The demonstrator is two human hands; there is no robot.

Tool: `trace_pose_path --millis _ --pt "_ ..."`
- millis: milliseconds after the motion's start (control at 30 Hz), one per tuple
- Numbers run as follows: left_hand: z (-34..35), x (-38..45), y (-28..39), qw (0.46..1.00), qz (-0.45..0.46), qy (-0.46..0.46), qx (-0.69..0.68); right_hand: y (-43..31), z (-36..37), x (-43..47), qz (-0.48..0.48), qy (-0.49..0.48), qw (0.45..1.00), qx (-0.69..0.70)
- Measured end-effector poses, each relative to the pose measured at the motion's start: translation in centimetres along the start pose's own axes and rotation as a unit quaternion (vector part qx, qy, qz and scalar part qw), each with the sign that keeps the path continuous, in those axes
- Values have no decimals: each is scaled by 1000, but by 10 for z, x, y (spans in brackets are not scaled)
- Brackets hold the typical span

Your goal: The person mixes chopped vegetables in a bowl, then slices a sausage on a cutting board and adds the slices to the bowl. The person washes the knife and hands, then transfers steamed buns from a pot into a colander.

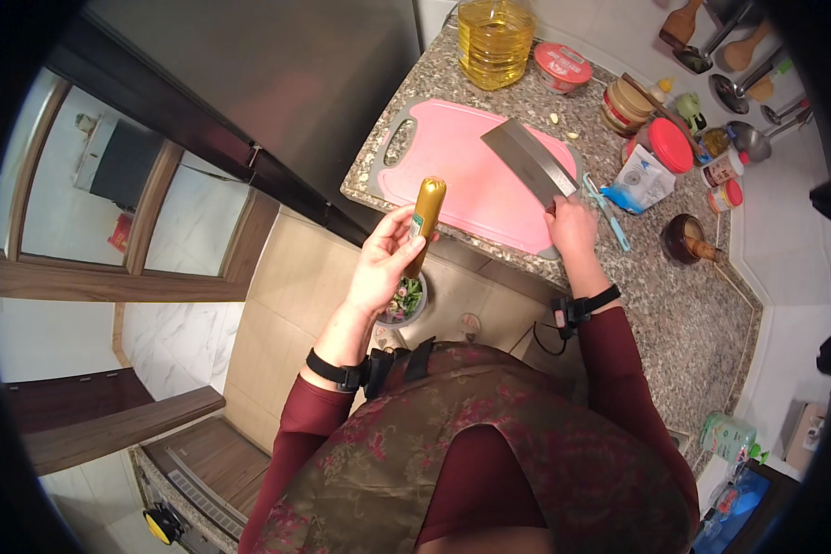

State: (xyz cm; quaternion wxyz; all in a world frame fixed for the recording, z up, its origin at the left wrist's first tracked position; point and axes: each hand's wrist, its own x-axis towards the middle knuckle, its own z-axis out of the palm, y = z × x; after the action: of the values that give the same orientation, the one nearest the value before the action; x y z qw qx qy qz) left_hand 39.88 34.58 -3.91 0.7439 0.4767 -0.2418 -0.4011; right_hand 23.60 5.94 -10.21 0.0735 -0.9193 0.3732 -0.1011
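My left hand [386, 264] holds a sausage in a gold wrapper [427, 208] upright, in front of the near edge of the counter. My right hand [572, 225] grips the handle of a cleaver [528, 158], whose broad blade lies over the right part of a pink cutting board [450, 159] with a grey rim. Several peeled garlic cloves [573, 136] are on the granite counter just beyond the board. A light-blue peeler [613, 220] lies to the right of my right hand.
A large oil bottle [496, 45] and a red-lidded tub [562, 66] stand behind the board. Jars, a white-and-blue bag [640, 180] and a mortar with pestle [684, 239] are at the right. A bin with vegetable scraps [407, 299] stands on the floor below my left hand.
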Motion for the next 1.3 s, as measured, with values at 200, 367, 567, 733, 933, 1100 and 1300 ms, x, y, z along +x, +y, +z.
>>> trace_pose_path --millis 200,367,567,733,933,1100,1300 --pt "1 -3 3 994 29 -11 102 -89 -74 -12 -39 -127 837 531" --pt "2 -2 17 940 131 6 316 -126 -110 -22 -47 -174 796 578" --pt "-2 -6 42 767 246 37 592 -122 -107 -16 -5 -267 796 543" --pt "3 -11 55 642 296 20 707 -123 -92 -14 29 -335 750 569" --pt "-5 -14 54 683 265 10 680 -128 -75 -18 56 -340 706 619" --pt "-15 -13 33 978 9 -28 208 -133 -70 -15 83 -395 476 782" --pt "-5 -10 10 987 -29 -19 -159 -159 -56 -22 37 -413 350 840"
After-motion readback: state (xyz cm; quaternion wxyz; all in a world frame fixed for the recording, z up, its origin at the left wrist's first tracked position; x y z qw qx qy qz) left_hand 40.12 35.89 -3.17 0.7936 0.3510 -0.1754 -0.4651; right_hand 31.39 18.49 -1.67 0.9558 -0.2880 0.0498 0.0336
